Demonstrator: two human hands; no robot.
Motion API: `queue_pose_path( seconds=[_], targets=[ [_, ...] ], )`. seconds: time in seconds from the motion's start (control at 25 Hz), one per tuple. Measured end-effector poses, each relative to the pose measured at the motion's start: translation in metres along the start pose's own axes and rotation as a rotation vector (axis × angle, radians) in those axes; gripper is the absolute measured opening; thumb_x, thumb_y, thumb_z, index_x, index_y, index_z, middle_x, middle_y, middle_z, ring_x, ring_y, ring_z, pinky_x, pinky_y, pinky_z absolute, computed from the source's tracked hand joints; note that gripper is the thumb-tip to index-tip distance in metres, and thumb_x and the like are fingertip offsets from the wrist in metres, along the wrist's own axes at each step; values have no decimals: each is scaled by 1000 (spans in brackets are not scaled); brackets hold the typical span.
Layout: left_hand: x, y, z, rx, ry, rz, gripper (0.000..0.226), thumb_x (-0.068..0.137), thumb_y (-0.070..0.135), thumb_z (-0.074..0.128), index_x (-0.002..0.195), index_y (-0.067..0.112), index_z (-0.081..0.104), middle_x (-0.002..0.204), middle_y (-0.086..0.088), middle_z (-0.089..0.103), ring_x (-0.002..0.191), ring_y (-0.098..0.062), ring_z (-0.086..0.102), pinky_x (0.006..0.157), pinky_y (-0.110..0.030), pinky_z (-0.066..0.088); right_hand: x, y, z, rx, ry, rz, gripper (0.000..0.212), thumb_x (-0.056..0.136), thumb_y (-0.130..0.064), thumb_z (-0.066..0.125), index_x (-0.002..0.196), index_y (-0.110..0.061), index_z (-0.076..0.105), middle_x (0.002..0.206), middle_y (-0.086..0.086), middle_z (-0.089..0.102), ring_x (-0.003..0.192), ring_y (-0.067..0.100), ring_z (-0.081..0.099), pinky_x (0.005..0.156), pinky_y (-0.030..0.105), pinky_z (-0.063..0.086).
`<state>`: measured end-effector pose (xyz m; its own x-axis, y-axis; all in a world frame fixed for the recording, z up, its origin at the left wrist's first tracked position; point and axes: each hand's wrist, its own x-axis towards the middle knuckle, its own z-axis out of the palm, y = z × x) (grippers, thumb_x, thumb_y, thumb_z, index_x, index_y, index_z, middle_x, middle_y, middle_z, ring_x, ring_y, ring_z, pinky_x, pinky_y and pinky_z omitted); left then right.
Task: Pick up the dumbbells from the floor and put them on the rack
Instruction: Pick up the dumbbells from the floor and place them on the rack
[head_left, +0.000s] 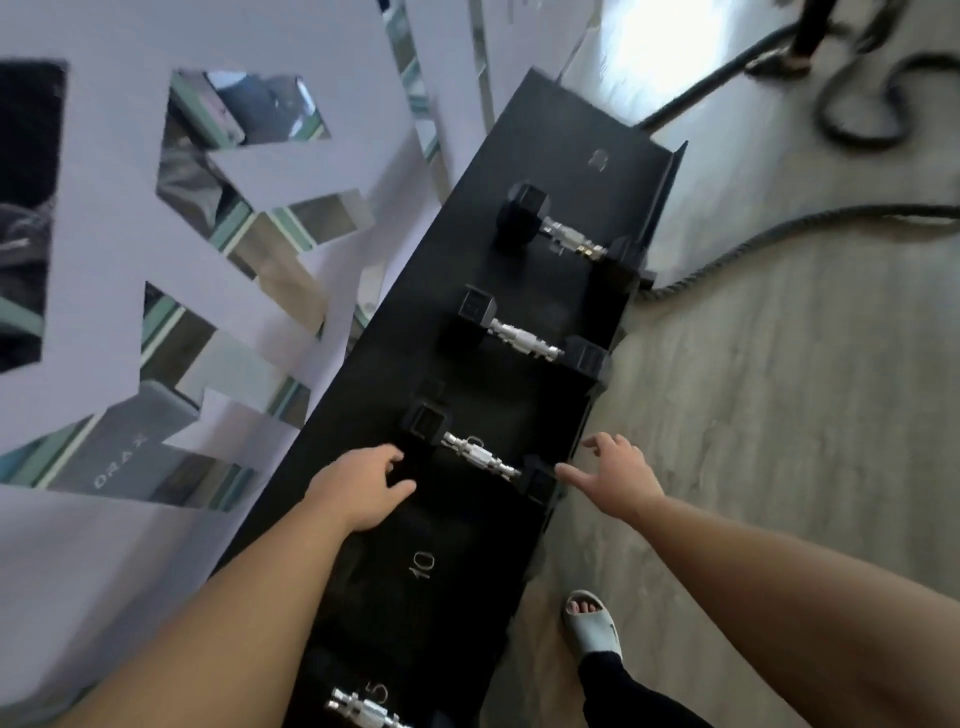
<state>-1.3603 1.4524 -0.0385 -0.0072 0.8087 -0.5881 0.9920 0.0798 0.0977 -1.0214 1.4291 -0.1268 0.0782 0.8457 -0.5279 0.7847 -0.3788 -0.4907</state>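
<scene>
The nearest hex dumbbell (478, 454) lies on the black rack (566, 156), its chrome handle running crosswise between the left hand (363, 488) and right hand (615, 480) (both empty, fingers loosely spread), the left slightly nearer.

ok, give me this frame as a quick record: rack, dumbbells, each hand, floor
rack: black rack along the wall
dumbbells: three fully in view on it, far, middle, near; a fourth cut off at bottom edge
left hand: open, beside near dumbbell
right hand: open, empty, at rack's front edge
floor: thick rope; no dumbbells in view
</scene>
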Motion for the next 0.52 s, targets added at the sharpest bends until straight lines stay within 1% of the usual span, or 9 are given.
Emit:
queue_pose_path(
  seconds=[0.04, 0.12, 0.2, 0.24, 0.32, 0.4, 0.48, 0.52],
  targets=[
    [-9, 5, -9, -13, 18, 9, 55, 93, 56, 64, 142, 36, 53, 135, 10, 64, 114, -13, 63, 92, -38, 55, -9, -3, -16, 39, 47, 1, 68, 86, -65, 67, 137, -22, 57, 134, 5, 61, 127, 28, 56, 106, 46, 48],
    [-30, 21, -32, -43, 77, 78, 44, 92, 58, 63, 130, 37, 60, 117, 15, 68, 102, -10, 64, 86, -36, 56, -36, -10, -46, 65, 128, -17, 54, 91, -57, 66, 131, -21, 61, 128, 5, 65, 121, 28, 60, 104, 44, 49],
    [-58, 40, -55, -57, 148, 177, 33, 90, 61, 63, 116, 41, 63, 101, 20, 68, 92, -6, 64, 81, -35, 55, -75, -15, -72, 54, 176, -21, 48, 93, -53, 65, 127, -20, 64, 125, 5, 68, 116, 26, 63, 101, 42, 51],
    [-76, 48, -63, -60, 171, 226, 28, 88, 61, 64, 109, 43, 64, 97, 20, 68, 89, -4, 63, 80, -34, 55, -98, -14, -83, 54, 194, -17, 47, 93, -53, 64, 126, -20, 65, 123, 4, 70, 113, 25, 65, 98, 40, 53],
    [-104, 61, -74, -102, 176, 309, 22, 87, 60, 66, 99, 42, 66, 96, 18, 69, 88, -3, 64, 80, -32, 55, -144, -5, -102, 95, 233, -5, 47, 93, -56, 62, 123, -19, 66, 115, 2, 72, 106, 24, 68, 90, 36, 53],
    [-135, 73, -80, -196, 185, 383, 22, 86, 58, 70, 97, 40, 70, 96, 16, 71, 89, -4, 65, 76, -29, 54, -198, 15, -120, 146, 307, 30, 47, 92, -61, 60, 116, -21, 67, 105, 1, 72, 101, 25, 69, 83, 34, 51],
    [-164, 90, -83, -286, 203, 445, 22, 85, 57, 72, 96, 38, 72, 94, 13, 72, 89, -6, 67, 70, -25, 50, -249, 46, -137, 200, 401, 75, 45, 91, -63, 61, 108, -21, 67, 103, 3, 73, 100, 26, 69, 83, 33, 50],
    [-178, 102, -83, -301, 209, 474, 22, 85, 57, 73, 95, 37, 72, 94, 12, 72, 89, -6, 67, 70, -25, 49, -275, 61, -146, 227, 446, 104, 44, 90, -63, 61, 105, -22, 67, 105, 4, 75, 100, 27, 69, 84, 33, 50]
  ],
)
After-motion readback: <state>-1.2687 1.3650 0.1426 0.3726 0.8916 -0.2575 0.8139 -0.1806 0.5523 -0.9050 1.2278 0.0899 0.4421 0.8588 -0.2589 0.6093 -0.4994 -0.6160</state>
